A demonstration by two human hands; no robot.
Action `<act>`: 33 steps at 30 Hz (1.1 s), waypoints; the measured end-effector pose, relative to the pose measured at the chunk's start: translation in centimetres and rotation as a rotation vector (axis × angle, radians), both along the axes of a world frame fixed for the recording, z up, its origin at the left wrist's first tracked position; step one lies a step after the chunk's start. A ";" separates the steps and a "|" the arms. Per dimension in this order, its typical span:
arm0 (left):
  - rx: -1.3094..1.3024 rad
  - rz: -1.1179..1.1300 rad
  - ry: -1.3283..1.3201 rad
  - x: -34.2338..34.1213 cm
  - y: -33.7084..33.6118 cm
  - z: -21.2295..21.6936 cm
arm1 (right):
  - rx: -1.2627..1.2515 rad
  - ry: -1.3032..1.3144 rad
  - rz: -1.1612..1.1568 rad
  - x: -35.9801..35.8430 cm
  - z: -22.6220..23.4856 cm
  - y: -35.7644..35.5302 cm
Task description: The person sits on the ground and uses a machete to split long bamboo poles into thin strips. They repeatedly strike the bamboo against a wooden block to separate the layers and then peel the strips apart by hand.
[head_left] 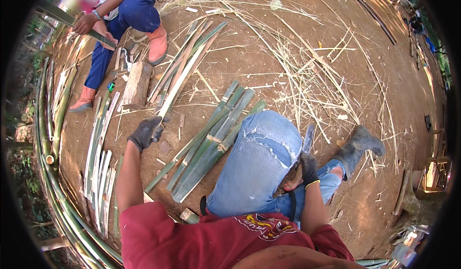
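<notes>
My left hand point(146, 133), in a dark glove, is closed round the near end of a pale split bamboo strip point(185, 79). The strip slants up and away to the right, over a small pile of bamboo strips on the ground. Beside my right thigh, my gloved right hand point(309, 169) grips a knife, its blade point(309, 138) pointing up and away from me. Most of the handle is hidden in the fingers. Wide green bamboo slats point(211, 146) lie between my left hand and my bent knee in torn jeans point(269, 139).
A co-worker's hand point(85, 24) holds a bamboo slat at the far left, near a wooden block point(138, 84). Thin bamboo shavings point(307, 77) litter the dirt ahead. Strips point(101, 173) and long green poles point(57, 182) lie to the left. My right boot point(357, 149) stretches out rightward.
</notes>
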State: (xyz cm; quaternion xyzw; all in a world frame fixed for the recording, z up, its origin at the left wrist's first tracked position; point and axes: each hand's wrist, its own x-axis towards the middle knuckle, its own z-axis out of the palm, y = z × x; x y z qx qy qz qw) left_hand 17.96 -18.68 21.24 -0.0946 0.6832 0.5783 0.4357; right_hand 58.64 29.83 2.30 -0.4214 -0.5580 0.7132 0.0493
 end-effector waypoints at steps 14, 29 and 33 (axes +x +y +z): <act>-0.568 -0.352 1.745 10.1 8.5 17.1 | -0.346 0.275 -0.180 0.2 0.9 0.7; -0.064 -0.371 2.164 14.2 31.6 17.2 | -0.061 0.786 -0.377 -0.6 18.0 1.4; -0.013 -0.553 2.081 14.3 33.5 17.5 | 0.022 0.976 -0.330 -2.2 27.2 4.7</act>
